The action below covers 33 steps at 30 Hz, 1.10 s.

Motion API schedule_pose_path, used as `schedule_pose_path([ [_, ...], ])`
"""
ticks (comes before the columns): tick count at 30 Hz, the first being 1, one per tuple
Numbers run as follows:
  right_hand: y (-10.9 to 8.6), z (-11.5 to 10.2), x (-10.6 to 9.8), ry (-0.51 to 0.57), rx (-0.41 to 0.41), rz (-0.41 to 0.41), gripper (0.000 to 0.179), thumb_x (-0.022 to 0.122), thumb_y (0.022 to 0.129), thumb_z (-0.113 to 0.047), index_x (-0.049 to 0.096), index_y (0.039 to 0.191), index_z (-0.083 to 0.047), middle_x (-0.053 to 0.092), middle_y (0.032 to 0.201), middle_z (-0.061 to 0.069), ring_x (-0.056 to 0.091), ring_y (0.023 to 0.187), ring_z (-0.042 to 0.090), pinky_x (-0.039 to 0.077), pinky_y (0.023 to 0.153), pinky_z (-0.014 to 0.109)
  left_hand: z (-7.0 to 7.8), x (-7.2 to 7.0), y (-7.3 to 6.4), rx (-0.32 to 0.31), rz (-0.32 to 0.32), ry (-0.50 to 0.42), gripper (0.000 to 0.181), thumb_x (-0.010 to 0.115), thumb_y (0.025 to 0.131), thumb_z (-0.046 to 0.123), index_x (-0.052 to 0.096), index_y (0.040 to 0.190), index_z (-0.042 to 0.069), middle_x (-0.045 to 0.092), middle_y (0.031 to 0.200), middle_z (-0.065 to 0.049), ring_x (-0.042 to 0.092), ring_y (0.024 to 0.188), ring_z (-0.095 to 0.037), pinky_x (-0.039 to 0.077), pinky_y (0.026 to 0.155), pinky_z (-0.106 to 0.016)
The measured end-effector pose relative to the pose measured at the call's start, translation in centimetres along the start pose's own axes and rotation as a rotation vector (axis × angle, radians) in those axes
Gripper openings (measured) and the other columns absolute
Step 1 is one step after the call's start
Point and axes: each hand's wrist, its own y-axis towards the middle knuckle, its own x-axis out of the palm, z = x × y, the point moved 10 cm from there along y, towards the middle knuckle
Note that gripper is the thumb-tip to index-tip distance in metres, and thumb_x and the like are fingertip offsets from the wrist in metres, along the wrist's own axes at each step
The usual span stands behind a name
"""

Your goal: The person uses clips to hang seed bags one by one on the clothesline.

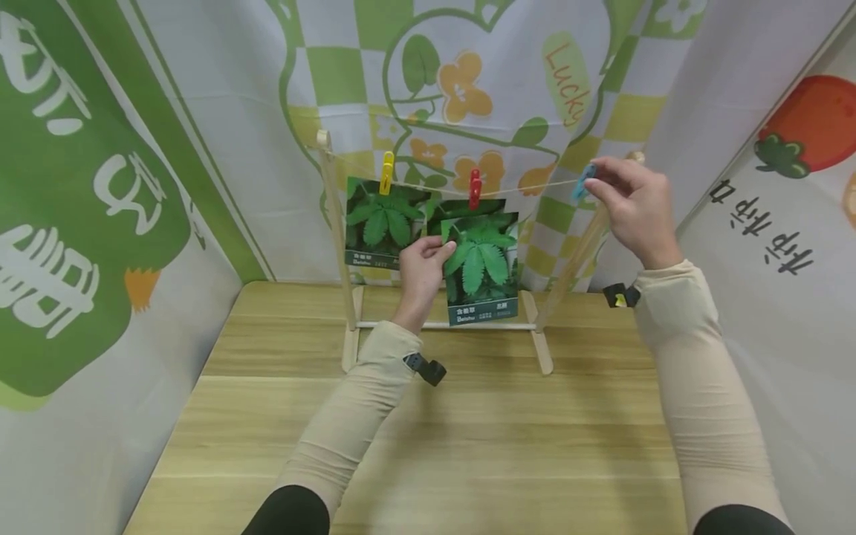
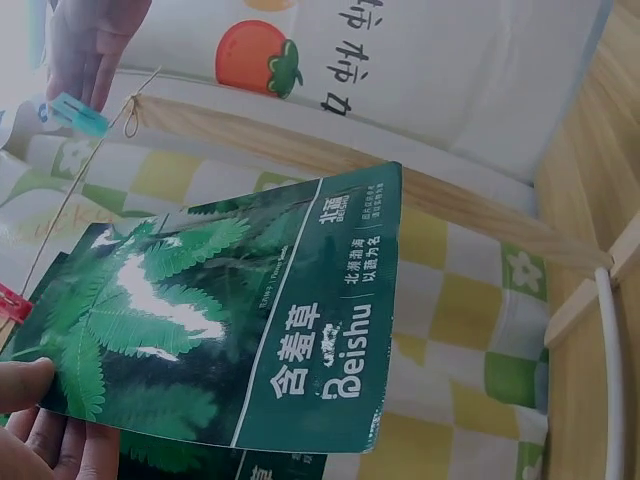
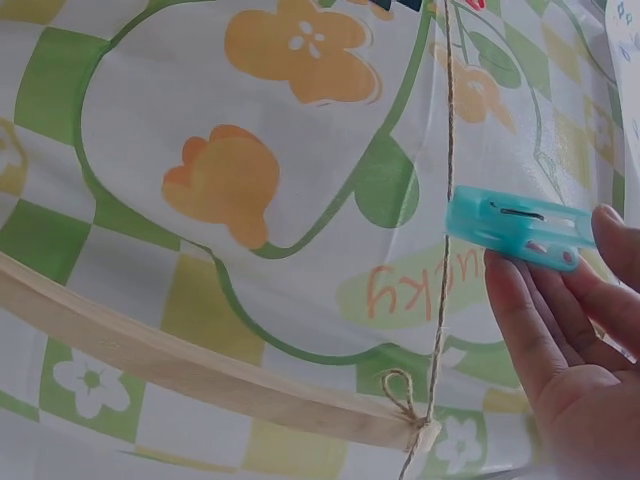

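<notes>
Between thumb and fingers, my left hand (image 1: 423,275) pinches a green seed packet (image 1: 480,271) by its upper left edge, in front of another packet on the line. My right hand (image 1: 638,204) grips a blue clothespin (image 3: 515,225) at the string's right end; its jaws are at the twine (image 3: 447,130), and whether they clamp it I cannot tell. A yellow clothespin (image 1: 387,173) holds a packet (image 1: 384,223) at the left. A red clothespin (image 1: 475,189) holds the packet (image 1: 438,212) partly hidden behind the one in my left hand.
The string runs between the posts of a wooden stand (image 1: 336,238) on a wood-grain table (image 1: 508,446). A white rod (image 1: 428,325) joins its feet. Behind hangs a checked, flowered cloth (image 1: 334,74). Printed side panels (image 1: 221,186) stand left and right.
</notes>
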Motion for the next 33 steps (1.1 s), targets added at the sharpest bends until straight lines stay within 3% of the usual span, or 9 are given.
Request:
schedule_pose_path([
  [4, 0.4, -0.6, -0.1, -0.014, -0.026, 0.022, 0.022, 0.071, 0.086, -0.002, 0.07, 0.106, 0.007, 0.065, 0.088, -0.018, 0.059, 0.081, -0.01, 0.048, 0.077, 0.005, 0.5, 1.0, 0.1, 0.007, -0.013, 0.003, 0.031, 0.071, 0.09, 0.02, 0.067, 0.113, 0.0, 0.071, 0.11, -0.018, 0.066, 0.1, -0.024, 0.049, 0.072, -0.023],
  [9, 0.9, -1.3, -0.2, -0.035, -0.067, 0.058, 0.018, 0.071, 0.087, -0.003, 0.072, 0.101, 0.007, 0.073, 0.093, 0.01, 0.059, 0.079, -0.01, 0.048, 0.075, 0.006, 1.3, 2.3, 0.1, 0.016, -0.036, 0.0, 0.029, 0.071, 0.09, 0.02, 0.068, 0.111, 0.001, 0.072, 0.11, -0.016, 0.067, 0.101, -0.023, 0.048, 0.072, -0.021],
  [12, 1.2, -1.6, -0.1, -0.022, -0.075, 0.077, 0.016, 0.071, 0.087, -0.004, 0.072, 0.099, 0.007, 0.072, 0.096, 0.019, 0.059, 0.077, -0.009, 0.048, 0.073, 0.007, 1.6, 2.7, 0.1, 0.018, -0.046, -0.005, 0.028, 0.07, 0.091, 0.02, 0.068, 0.111, 0.002, 0.072, 0.11, -0.015, 0.067, 0.1, -0.022, 0.048, 0.071, -0.021],
  [18, 2.0, -1.2, 0.6, -0.025, -0.048, 0.073, 0.016, 0.071, 0.088, -0.008, 0.073, 0.097, 0.005, 0.074, 0.096, 0.014, 0.059, 0.075, -0.007, 0.048, 0.072, 0.007, 1.7, 3.1, 0.4, 0.019, -0.045, -0.014, 0.027, 0.071, 0.09, 0.02, 0.069, 0.109, 0.002, 0.072, 0.108, -0.016, 0.067, 0.098, -0.023, 0.048, 0.07, -0.022],
  [26, 2.9, -0.4, 0.7, -0.012, -0.012, 0.082, 0.016, 0.07, 0.089, -0.007, 0.073, 0.095, 0.007, 0.075, 0.091, 0.005, 0.06, 0.072, -0.009, 0.049, 0.07, 0.007, 2.0, 5.4, 0.4, 0.033, -0.089, -0.02, 0.025, 0.07, 0.091, 0.02, 0.069, 0.109, 0.003, 0.072, 0.106, -0.015, 0.066, 0.094, -0.022, 0.046, 0.066, -0.022],
  [33, 2.7, 0.8, 1.4, -0.072, 0.069, -0.002, 0.02, 0.068, 0.09, -0.013, 0.073, 0.098, 0.005, 0.074, 0.1, 0.019, 0.06, 0.072, -0.011, 0.049, 0.072, 0.007, 1.9, 7.0, 0.2, 0.037, -0.095, 0.0, 0.023, 0.07, 0.091, 0.02, 0.07, 0.106, 0.003, 0.073, 0.103, -0.015, 0.066, 0.091, -0.021, 0.044, 0.063, -0.022],
])
